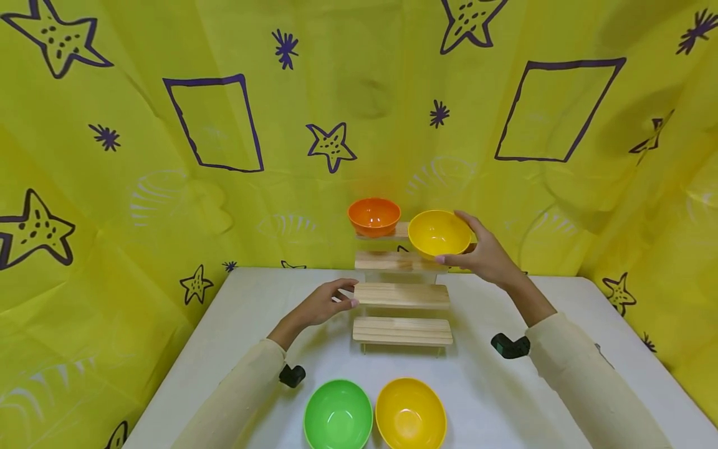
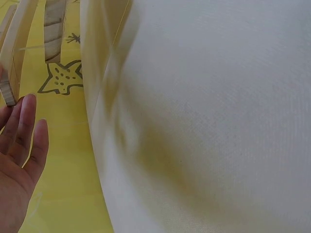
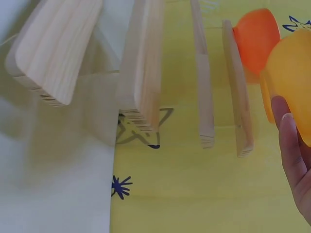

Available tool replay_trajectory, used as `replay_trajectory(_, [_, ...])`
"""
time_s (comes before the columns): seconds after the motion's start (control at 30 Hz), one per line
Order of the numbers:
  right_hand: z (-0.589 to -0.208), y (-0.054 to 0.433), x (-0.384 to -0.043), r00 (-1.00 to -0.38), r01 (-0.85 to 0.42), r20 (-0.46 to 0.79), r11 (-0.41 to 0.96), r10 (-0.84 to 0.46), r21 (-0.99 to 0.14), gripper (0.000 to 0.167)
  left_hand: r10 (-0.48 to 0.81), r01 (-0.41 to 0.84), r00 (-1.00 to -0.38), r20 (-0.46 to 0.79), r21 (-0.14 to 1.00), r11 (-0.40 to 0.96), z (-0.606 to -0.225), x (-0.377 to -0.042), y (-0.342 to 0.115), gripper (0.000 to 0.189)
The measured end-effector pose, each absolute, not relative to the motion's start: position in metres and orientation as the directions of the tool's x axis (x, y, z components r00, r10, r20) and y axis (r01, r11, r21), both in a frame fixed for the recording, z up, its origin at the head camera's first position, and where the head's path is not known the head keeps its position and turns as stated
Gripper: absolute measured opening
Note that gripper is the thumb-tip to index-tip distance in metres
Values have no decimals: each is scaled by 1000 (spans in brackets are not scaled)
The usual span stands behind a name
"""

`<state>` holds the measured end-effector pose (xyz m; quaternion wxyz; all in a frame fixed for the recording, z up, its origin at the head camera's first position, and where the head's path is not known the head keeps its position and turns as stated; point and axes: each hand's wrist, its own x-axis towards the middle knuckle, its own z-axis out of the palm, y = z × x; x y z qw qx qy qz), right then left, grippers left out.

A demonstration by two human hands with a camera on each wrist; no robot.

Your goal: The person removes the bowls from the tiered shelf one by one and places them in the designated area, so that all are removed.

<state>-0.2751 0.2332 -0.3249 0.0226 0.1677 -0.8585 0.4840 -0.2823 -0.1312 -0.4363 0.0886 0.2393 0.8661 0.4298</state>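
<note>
Head view: your right hand (image 1: pixel 489 257) grasps a yellow bowl (image 1: pixel 439 234), thumb low on the near side, fingers at the right of the rim. Bowl is in the air, mouth up, by the right end of the top step of a four-step wooden stand (image 1: pixel 401 295). Right wrist view shows a strip of yellow curtain (image 3: pixel 204 194) between bowl and step: not touching.

Your left hand (image 1: pixel 321 304) pinches the left end of the stand's second step from the bottom; left wrist view has fingertips against the plank's end.

Orange bowl (image 1: pixel 374 215) sits upright on the top step, toward its left end. Stand is set near the back edge of the white counter (image 1: pixel 241 312), well in from both side edges. Nearer you on the counter, in front of the stand's lowest step: green bowl (image 1: pixel 339 415), left, and second yellow bowl (image 1: pixel 411 413) just beside it, both upright.
</note>
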Motion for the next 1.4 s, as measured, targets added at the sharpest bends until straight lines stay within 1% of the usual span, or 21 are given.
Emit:
replay_trajectory(0.17, [-332,239,-260,-936,-315,195,447,-293,-837,105,499,348,-865,60,787,509,-437,-283,-132,55])
replay_trajectory(0.43, [-342,250,-232,-931,-337,208,485,-301,-807,104,495,346,-867,58,785,514,-437,-282,-132,55])
replay_trajectory(0.6, [-352,256,-217,-917,-369,233,466,-325,-804,103,493,340,-868,52,786,517,-436,-281,-131,55])
replay_trajectory(1.0, [-368,267,-193,-897,-411,265,445,-353,-795,102,503,350,-862,56,784,513,-435,-281,-133,55])
replay_trajectory(1.4, [-387,274,-176,-890,-410,263,403,-372,-818,100,507,355,-860,58,781,514,-436,-282,-133,55])
